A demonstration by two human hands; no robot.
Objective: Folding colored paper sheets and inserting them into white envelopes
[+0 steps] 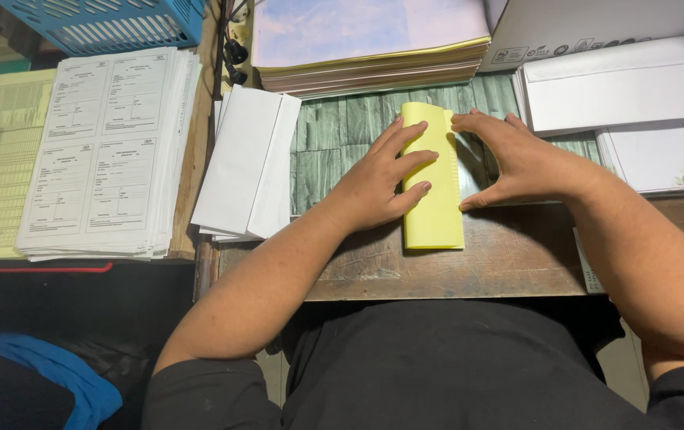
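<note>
The wooden surface (501, 267) is flanked by a stack of printed forms (107, 151) and white envelopes (246, 163). At its centre, a folded yellow sheet (435, 215) is pressed flat by the left hand (378, 183), fingers spread; the right hand (517, 163) is arched open at its right edge, nothing gripped.

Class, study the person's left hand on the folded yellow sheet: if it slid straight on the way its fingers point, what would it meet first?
Probably the right hand: the left hand points up-right across the folded yellow paper, toward the right fingertips close by.
</note>
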